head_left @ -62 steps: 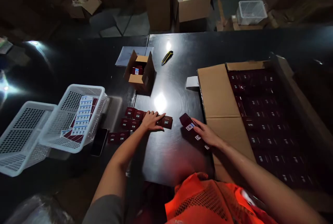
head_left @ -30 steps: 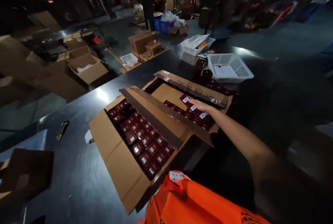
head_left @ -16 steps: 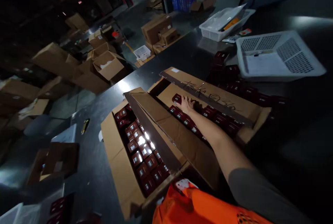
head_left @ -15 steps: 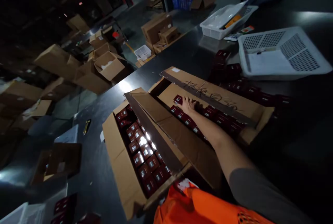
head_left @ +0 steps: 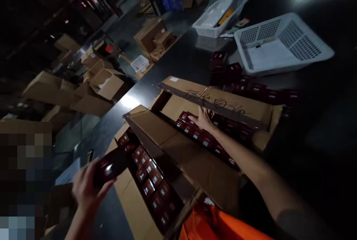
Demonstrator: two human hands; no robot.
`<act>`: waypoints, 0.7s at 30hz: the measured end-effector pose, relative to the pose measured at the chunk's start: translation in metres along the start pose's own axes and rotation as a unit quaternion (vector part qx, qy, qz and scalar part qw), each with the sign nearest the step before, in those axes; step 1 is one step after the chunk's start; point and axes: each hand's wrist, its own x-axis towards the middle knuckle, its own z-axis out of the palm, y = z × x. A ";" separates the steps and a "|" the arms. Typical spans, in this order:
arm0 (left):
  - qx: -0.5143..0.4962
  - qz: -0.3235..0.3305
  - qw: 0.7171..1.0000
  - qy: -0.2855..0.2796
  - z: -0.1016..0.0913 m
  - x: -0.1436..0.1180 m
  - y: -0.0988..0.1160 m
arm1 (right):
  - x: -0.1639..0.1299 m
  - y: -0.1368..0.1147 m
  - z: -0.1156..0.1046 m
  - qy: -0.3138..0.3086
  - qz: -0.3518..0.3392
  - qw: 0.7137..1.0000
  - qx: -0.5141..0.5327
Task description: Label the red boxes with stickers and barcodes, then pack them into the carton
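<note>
My left hand (head_left: 87,186), slightly blurred, is closed round a dark maroon box (head_left: 110,167) beside the near carton's left flap. That near carton (head_left: 126,191) is open and holds rows of small maroon boxes (head_left: 149,188) with shiny tops. My right hand (head_left: 205,121) is inside the far carton (head_left: 178,108), fingers spread and thumb stretched left. It rests on or just above the small maroon boxes (head_left: 196,135) lined up there; contact is hard to make out. Part of that row lies hidden under my hand and arm.
Loose maroon boxes (head_left: 219,61) stand on the dark table behind the far carton. A white basket (head_left: 284,65) and a white tray (head_left: 206,29) sit further back. Brown cartons (head_left: 107,83) are piled on the floor to the left. Orange cloth (head_left: 212,225) shows at the bottom.
My left hand has come into view with a maroon box. My right hand has let go of a small box, now among the others in the far carton, and spread its fingers.
</note>
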 end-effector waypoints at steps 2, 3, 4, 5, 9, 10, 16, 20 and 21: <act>-0.001 0.138 0.990 -0.012 0.046 0.063 0.006 | -0.004 0.014 -0.029 0.081 -0.012 0.997 -0.004; -0.005 0.197 0.980 -0.035 0.069 0.095 0.016 | -0.003 0.023 -0.044 0.125 -0.021 0.992 -0.010; -0.007 0.242 0.968 -0.072 0.093 0.126 0.029 | 0.000 0.033 -0.059 0.164 -0.031 0.986 -0.017; -0.009 0.265 0.958 -0.110 0.117 0.155 0.046 | 0.005 0.043 -0.075 0.195 -0.039 0.980 -0.026; -0.030 0.327 0.914 -0.239 0.214 0.238 0.126 | 0.026 0.085 -0.127 0.213 -0.045 0.974 -0.056; -0.032 0.335 0.908 -0.248 0.238 0.251 0.145 | 0.029 0.095 -0.136 0.206 -0.049 0.975 -0.066; -0.060 0.370 0.881 -0.287 0.346 0.275 0.209 | 0.032 0.132 -0.152 0.147 -0.113 0.970 -0.160; -0.105 0.405 0.849 -0.322 0.375 0.260 0.218 | 0.035 0.142 -0.149 0.144 -0.129 0.967 -0.164; -0.115 0.405 0.846 -0.328 0.378 0.255 0.220 | 0.036 0.142 -0.148 0.144 -0.128 0.968 -0.161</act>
